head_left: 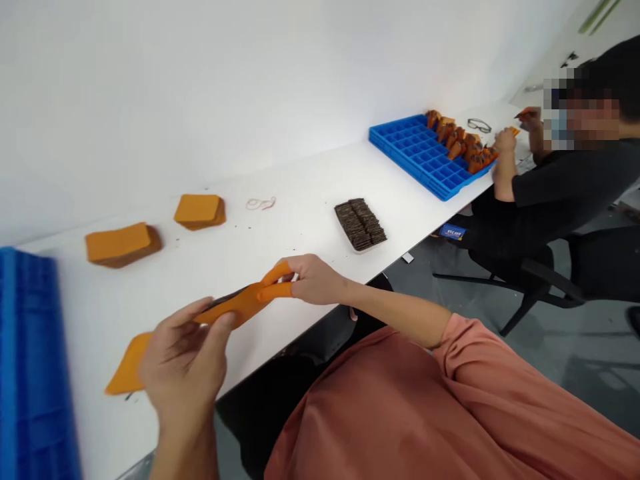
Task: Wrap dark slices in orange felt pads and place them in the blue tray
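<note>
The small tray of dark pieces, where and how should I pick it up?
Probably best gripped by both long sides of the tray, coming in low from either side: it is longer than wide, and the dark pieces fill it, so a grasp from above would likely disturb them.

You have a plain white wall [260, 80] running along the far side of a long white table [300, 230], which slants away from you toward the upper right. Soft, even light falls on both, though you can see no lamp or window. To your right, past the table's near edge, lies a smooth grey floor [505, 360] with dim shadows. A black office chair [545, 273] stands there on its spread base. High in the far right corner, you see green strips [599, 17] against the pale wall.
</note>
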Tool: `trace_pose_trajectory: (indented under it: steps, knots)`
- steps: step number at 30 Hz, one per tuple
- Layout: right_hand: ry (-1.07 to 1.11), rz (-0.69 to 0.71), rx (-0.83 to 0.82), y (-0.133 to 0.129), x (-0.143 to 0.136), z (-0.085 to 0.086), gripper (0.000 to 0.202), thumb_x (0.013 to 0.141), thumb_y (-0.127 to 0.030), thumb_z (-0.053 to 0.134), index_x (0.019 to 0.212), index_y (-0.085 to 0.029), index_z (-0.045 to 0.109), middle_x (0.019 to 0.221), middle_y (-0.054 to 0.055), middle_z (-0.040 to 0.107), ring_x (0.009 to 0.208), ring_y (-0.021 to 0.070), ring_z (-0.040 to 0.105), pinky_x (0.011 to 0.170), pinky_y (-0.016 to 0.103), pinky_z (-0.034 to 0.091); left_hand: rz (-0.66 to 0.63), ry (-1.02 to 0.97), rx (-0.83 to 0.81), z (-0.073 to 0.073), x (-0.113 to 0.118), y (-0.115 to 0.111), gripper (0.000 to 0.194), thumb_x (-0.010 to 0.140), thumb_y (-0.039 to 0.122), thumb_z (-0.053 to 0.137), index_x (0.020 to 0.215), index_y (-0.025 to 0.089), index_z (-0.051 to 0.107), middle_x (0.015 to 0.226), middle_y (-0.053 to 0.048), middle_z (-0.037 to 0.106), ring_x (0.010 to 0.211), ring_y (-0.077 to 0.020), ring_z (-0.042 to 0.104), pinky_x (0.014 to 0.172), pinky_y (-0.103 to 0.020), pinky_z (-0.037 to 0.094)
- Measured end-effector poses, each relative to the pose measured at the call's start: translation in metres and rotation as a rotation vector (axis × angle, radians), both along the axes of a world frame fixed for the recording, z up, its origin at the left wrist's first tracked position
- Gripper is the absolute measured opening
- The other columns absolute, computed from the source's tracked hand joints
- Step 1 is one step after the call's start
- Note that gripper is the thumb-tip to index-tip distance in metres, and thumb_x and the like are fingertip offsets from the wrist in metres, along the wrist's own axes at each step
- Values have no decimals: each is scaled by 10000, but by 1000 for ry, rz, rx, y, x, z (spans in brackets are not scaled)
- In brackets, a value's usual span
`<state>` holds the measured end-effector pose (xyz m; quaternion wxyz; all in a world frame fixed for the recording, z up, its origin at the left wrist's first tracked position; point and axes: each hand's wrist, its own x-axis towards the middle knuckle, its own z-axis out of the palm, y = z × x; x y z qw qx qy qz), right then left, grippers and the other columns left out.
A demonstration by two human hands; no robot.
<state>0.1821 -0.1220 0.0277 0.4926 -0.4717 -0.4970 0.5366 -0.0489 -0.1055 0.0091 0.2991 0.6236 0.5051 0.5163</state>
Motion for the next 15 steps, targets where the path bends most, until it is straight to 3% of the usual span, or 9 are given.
trace_pose_trajectory:
  steps: [2,4,7,12,15]
  knots:
    - [17,10,-33,5,-3,2,284,756,-357,1058,888,-228,841,866,-25,750,759,116,561,683,266,439,-38,21,53,7,0,5,801,632,254,947,1225,761,764,1036,210,845,826,-277,790,729,-521,689]
    - [24,31,-53,11,-6,4,279,749,-327,1058,879,-226,833,872,-32,753,752,111,566,683,267,438,-107,81,143,12,-1,12,906,647,254,921,1307,829,686,1120,244,847,983,-335,841,869,-619,703]
    - [19,34,-49,24,-8,4,279,756,-343,1051,890,-231,834,860,-40,748,733,108,558,680,270,434,-113,249,237,17,-3,25,726,708,339,897,1269,777,753,1175,220,860,1038,-392,848,959,-698,666]
    - [37,43,-51,47,-12,0,306,765,-377,1046,907,-233,817,877,-33,747,763,124,577,701,278,454,-80,296,220,21,-4,43,607,739,391,892,1194,775,781,1086,253,854,877,-360,805,807,-626,636]
    - [114,25,-60,60,-19,-2,296,773,-355,1041,910,-242,804,882,-35,743,785,126,579,703,270,454,-67,255,176,21,-4,56,593,767,360,875,1235,717,800,1028,209,862,767,-306,735,699,-543,584]
